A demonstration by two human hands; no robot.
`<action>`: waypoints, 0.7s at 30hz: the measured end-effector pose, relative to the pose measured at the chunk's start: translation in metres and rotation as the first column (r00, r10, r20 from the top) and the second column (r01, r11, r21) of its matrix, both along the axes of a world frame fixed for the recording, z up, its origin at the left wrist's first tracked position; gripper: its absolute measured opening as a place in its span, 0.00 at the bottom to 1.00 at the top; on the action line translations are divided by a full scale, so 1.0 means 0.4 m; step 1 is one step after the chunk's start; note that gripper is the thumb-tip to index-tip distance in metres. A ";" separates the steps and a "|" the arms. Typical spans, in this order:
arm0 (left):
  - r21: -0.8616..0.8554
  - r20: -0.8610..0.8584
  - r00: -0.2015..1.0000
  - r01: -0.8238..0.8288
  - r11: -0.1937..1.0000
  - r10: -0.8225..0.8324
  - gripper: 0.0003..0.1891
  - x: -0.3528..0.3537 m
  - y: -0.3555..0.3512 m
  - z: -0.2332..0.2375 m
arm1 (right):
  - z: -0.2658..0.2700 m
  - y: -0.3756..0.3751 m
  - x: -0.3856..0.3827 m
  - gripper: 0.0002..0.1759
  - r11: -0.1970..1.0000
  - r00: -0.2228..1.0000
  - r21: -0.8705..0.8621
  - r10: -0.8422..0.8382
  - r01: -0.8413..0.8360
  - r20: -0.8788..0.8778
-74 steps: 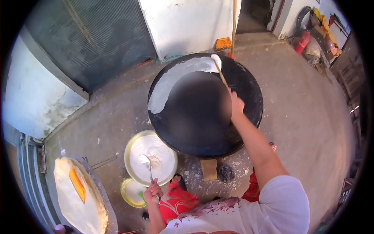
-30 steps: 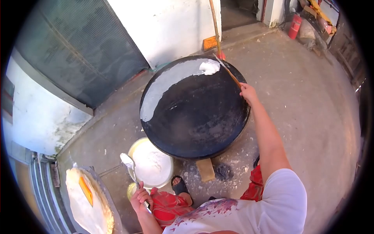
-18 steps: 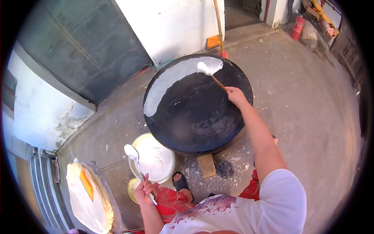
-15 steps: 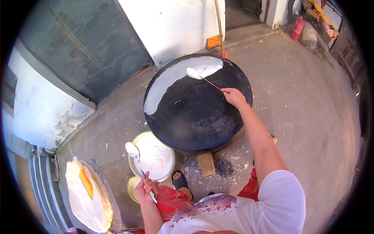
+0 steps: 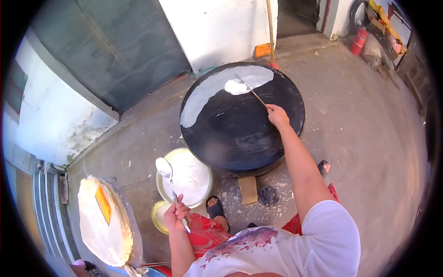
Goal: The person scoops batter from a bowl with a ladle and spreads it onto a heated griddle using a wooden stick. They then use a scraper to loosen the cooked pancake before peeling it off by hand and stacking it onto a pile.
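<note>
A large round black griddle (image 5: 240, 134) carries a curved band of thin white batter (image 5: 203, 96) along its far left side. On that band lies a thicker white mound of batter (image 5: 234, 87). My right hand (image 5: 278, 116) is closed around the handle of a thin batter spreader (image 5: 258, 98), whose far end rests at the mound. My left hand (image 5: 177, 215) grips a metal ladle (image 5: 173, 187) with a white, batter-coated bowl. It is held over the near side of a bucket of white batter (image 5: 187, 177).
A yellow-rimmed bowl (image 5: 160, 217) sits beside the bucket. At left, a stack of thin round flatbreads (image 5: 104, 231) bears an orange-yellow scraper (image 5: 103, 205). Cardboard (image 5: 248, 190) lies by the griddle's base. A red fire extinguisher (image 5: 359, 41) stands back right.
The spreader has turned in my right hand, and its far end now points more away from me. The white mound has shifted slightly along the band. My left hand still holds the ladle.
</note>
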State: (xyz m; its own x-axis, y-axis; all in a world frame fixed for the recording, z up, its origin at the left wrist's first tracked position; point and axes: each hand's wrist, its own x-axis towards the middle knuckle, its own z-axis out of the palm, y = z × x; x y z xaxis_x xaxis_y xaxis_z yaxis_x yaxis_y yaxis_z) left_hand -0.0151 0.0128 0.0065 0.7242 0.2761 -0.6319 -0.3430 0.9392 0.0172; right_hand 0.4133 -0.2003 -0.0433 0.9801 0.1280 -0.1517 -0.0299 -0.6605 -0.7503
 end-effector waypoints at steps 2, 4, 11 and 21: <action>-0.004 0.011 1.000 0.006 1.000 -0.006 0.17 -0.005 0.002 -0.001 | -0.005 0.036 -0.025 0.15 0.996 0.997 -0.044 0.073 -0.073 0.010; 0.024 -0.036 0.999 -0.010 1.000 0.011 0.16 -0.003 -0.004 0.009 | 0.032 0.034 -0.065 0.15 0.971 0.982 -0.162 0.184 -0.174 0.048; 0.026 -0.040 0.999 0.005 1.000 -0.004 0.16 -0.018 0.009 0.003 | -0.036 -0.077 -0.079 0.16 0.988 0.987 -0.044 -0.149 0.151 0.052; 0.064 -0.102 0.995 0.019 0.998 -0.012 0.14 -0.013 0.000 0.019 | 0.031 0.091 -0.131 0.16 0.965 0.979 -0.162 0.205 -0.204 -0.010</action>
State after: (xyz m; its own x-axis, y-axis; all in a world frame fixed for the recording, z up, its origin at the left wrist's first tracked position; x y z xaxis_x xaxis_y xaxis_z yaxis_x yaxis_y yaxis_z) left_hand -0.0202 0.0130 0.0140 0.6617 0.3077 -0.6837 -0.3216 0.9402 0.1120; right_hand 0.3610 -0.1641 -0.0310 0.9367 0.3001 -0.1803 0.1232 -0.7646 -0.6326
